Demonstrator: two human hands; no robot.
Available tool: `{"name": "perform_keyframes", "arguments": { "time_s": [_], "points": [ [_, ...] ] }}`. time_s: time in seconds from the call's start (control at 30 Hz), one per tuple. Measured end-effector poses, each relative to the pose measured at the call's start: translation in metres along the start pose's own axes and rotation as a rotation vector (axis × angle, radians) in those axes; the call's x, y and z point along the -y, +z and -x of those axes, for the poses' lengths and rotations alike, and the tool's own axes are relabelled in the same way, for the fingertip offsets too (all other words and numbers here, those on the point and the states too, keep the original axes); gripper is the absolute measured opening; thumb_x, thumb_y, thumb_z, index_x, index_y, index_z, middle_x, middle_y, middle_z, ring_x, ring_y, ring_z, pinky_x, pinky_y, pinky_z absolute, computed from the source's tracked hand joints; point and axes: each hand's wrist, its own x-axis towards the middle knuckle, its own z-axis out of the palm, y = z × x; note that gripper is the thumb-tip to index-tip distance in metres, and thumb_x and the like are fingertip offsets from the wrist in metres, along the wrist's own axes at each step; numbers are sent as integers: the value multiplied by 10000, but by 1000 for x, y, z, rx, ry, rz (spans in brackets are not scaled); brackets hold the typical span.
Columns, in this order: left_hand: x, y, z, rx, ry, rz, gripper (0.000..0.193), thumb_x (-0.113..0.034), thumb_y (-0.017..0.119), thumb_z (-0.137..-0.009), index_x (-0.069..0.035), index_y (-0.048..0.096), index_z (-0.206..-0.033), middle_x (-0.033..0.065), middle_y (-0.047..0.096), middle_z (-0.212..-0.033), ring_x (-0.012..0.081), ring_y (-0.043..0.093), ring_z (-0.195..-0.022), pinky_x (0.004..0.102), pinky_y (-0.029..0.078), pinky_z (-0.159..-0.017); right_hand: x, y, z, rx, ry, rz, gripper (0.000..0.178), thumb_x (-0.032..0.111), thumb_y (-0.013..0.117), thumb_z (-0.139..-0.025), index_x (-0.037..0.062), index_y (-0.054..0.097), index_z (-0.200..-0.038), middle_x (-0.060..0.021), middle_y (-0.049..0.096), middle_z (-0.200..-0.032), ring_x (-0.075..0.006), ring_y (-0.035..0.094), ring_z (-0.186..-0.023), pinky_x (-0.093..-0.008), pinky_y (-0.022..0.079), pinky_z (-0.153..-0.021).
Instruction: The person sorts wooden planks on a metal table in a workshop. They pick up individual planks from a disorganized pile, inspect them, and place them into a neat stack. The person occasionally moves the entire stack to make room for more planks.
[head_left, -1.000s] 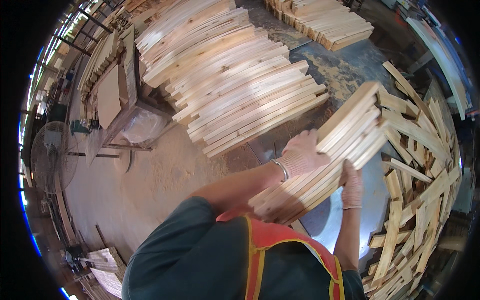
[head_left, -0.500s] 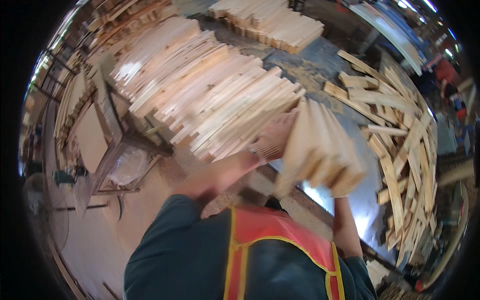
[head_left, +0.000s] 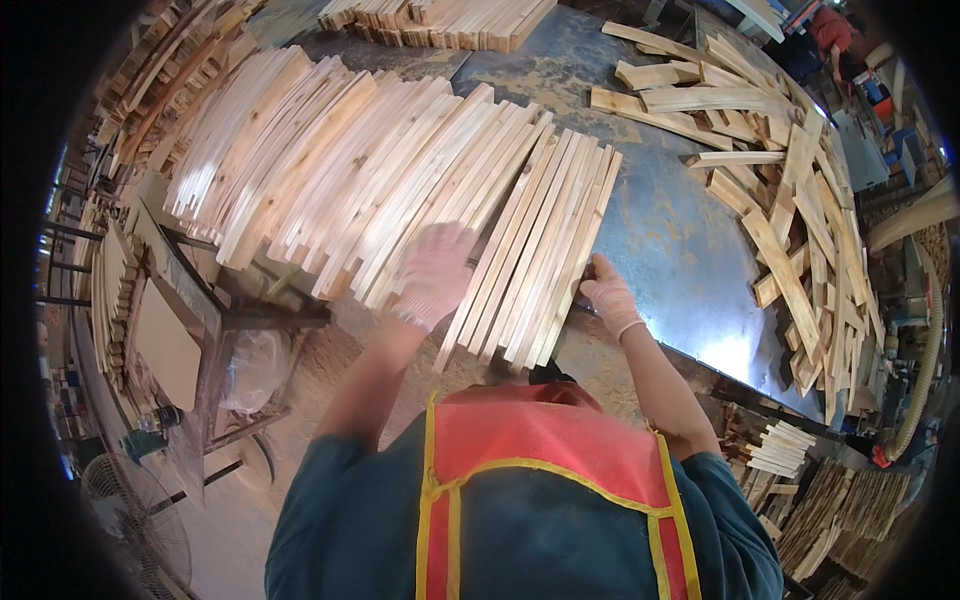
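Observation:
A long row of pale wooden strips (head_left: 345,165) lies side by side on a metal-topped table (head_left: 655,235). At its right end is a bundle of several strips (head_left: 535,245), set off from the row by a narrow dark gap. My left hand (head_left: 438,272), in a light glove and smeared by motion, is spread over the strips just left of that gap. Beside the bundle's right edge is my gloved right hand (head_left: 610,297), thumb and fingers apart, its fingertips touching or very near the outermost strip. The near ends of the bundle stick out past the table's edge.
Loose wooden offcuts (head_left: 790,220) are heaped on the table's right side. Another stack of strips (head_left: 440,25) lies at the far side. To the left stand a metal frame (head_left: 215,310) and a fan (head_left: 135,520). Another person (head_left: 832,35) is at the far right.
The bundle, tilted and held between both hands before, now lies flat at the row's right end. My left hand has moved left onto the strips; my right hand has come up beside the bundle.

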Motion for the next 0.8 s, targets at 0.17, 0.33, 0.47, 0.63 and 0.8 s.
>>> {"name": "perform_keyframes", "arguments": {
  "time_s": [0.17,0.33,0.47,0.63,0.8],
  "points": [
    [80,14,62,-321,-1039,160,684,-378,634,-1006,-29,446,-1563,152,423,-1646,321,400,-1510,366,275,-1285,90,11,24,148,-6,-448,796,153,820,-870,68,426,-1556,-92,635,-1236,-178,597,-1086,-315,510,-969],
    [168,94,105,-593,-1350,1932,724,-576,648,-988,-71,537,-1495,132,585,-1503,324,543,-1387,479,463,-1125,43,15,-9,139,27,-628,879,113,775,-927,29,287,-1654,-103,618,-1269,-201,594,-1143,-324,477,-1040],
    [115,105,73,-698,-1194,1960,571,-537,621,-1006,-97,624,-1369,94,689,-1332,302,666,-1180,450,543,-961,37,-8,-25,96,200,-643,898,157,774,-939,15,258,-1660,-129,614,-1371,-212,580,-1253,-327,442,-1113],
    [83,123,159,-126,-1030,1794,482,-390,560,-1040,-20,653,-1335,111,701,-1319,257,675,-1170,400,553,-969,52,-28,-43,109,49,-519,864,243,786,-946,9,307,-1626,-127,581,-1434,-210,542,-1296,-341,442,-1122],
    [59,27,51,65,-829,1002,540,-383,639,-1001,2,636,-1379,150,728,-1244,284,696,-1124,405,539,-989,28,-54,-81,125,11,-222,867,498,751,-940,-14,413,-1551,-205,611,-1442,-265,580,-1330,-344,446,-1126]
  ]
}}
